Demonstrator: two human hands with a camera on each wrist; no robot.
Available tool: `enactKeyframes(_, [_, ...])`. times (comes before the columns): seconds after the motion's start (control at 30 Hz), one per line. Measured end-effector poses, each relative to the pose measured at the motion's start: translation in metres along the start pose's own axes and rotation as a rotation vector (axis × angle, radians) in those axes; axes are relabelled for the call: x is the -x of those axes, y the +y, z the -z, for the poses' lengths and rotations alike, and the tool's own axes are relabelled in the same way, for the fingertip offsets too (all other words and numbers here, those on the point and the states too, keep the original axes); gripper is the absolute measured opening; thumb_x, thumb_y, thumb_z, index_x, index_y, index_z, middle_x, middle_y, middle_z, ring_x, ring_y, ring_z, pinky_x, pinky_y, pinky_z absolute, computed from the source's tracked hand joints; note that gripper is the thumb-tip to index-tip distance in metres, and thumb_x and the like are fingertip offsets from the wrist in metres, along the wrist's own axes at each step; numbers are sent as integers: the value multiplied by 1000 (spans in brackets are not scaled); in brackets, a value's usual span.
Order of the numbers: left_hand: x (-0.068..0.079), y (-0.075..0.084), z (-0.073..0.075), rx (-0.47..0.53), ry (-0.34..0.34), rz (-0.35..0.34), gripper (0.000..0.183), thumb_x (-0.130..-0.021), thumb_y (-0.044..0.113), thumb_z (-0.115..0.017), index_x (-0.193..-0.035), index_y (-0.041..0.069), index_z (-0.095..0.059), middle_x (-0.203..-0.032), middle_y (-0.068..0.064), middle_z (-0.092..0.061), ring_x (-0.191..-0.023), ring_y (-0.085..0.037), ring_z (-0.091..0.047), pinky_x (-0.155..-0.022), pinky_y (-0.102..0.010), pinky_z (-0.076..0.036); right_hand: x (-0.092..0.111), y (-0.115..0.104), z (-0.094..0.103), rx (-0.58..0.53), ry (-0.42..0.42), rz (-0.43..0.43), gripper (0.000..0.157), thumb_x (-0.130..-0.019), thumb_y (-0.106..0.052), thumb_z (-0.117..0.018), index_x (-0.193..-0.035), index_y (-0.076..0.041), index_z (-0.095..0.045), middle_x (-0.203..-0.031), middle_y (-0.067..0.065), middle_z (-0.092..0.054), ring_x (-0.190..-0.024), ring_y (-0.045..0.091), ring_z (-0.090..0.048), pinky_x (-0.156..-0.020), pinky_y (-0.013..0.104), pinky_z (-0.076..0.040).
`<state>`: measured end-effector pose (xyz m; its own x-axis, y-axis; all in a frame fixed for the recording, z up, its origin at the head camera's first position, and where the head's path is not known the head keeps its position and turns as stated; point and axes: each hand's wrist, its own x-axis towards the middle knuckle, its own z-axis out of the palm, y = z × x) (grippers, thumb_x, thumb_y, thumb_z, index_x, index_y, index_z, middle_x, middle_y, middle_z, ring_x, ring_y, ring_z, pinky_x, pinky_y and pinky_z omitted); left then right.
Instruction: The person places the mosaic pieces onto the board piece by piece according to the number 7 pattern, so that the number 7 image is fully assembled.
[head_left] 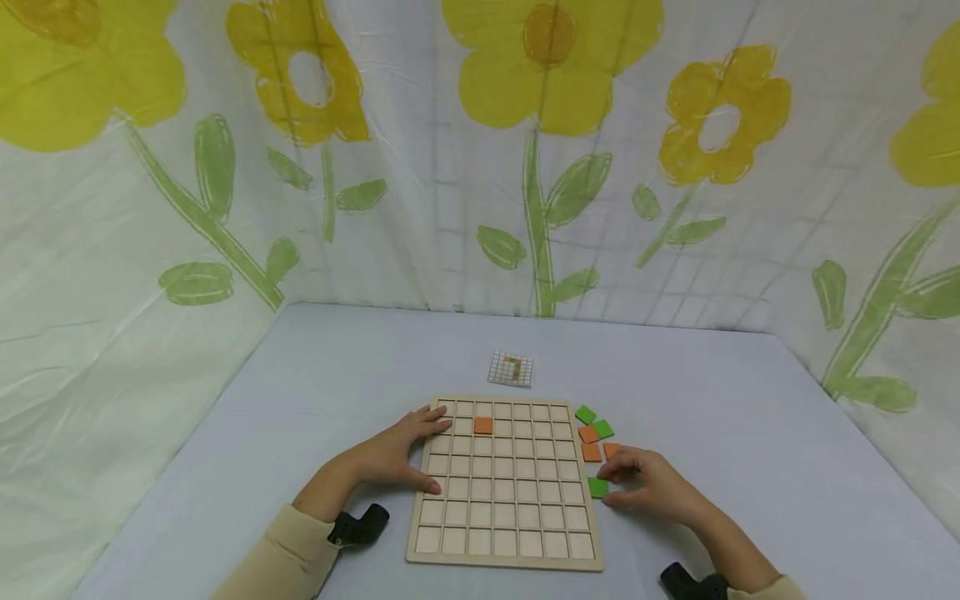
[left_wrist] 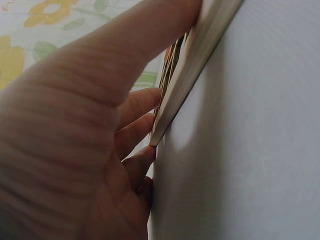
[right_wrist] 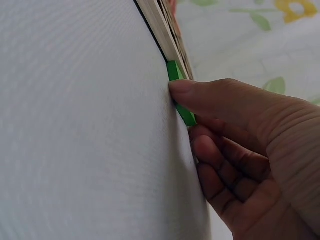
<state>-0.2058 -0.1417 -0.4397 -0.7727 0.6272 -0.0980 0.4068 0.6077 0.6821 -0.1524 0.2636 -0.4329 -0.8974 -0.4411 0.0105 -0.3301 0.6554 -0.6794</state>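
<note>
A wooden grid board point(head_left: 505, 564) lies flat on the table, with one orange tile point(head_left: 483, 426) in a cell near its top. My left hand point(head_left: 390, 454) rests on the board's left edge, thumb and fingers spread apart; in the left wrist view the thumb point(left_wrist: 115, 50) lies over the rim. Just off the board's right edge, my right hand point(head_left: 651, 485) pinches a green square tile point(head_left: 597, 487) between thumb and fingers. The right wrist view shows the thumb on the side of this green tile point(right_wrist: 188, 115), low against the tabletop beside the board point(right_wrist: 159, 30).
Loose green tiles point(head_left: 602, 429) and orange tiles point(head_left: 591, 452) lie along the board's upper right side, one partly behind my right fingers. A small printed grid card point(head_left: 511, 369) with a coloured pattern lies beyond the board. A flower-print curtain point(head_left: 405, 208) surrounds the white table point(head_left: 360, 358).
</note>
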Motion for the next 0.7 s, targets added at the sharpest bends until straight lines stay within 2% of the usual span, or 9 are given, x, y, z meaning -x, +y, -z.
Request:
enactKeyframes(0.33, [0,2,0,12,-2,-2,94,-67,45,-80,-144,14,-36,-157,-2,-16,-145,-33,-4,-110,-63,-15,-1,-4,3,-3,-2,-4,22,-73,-18,-78,-89,-9,-66,-88,-2,-63,-77,0,-54,-69,19,-49])
enactKeyframes(0.57, [0,2,1,11,-1,-3,94,-67,45,-80,-144,15,-36,-157,-3,-16,-145,-33,-4,-110,-63,-15,-3,-9,11,19,12,54,21,-74,-16,-78,-89,-9,-66,-88,1,-66,-79,4,-56,-72,22,-50])
enactKeyframes(0.7, [1,3,2,13,-1,-4,94,-67,44,-81,-144,15,-36,-157,-3,-17,-145,-33,-4,-110,-63,-15,-9,-12,15,9,13,51,23,-74,-17,-78,-91,-8,-66,-91,1,-66,-80,5,-57,-73,23,-51])
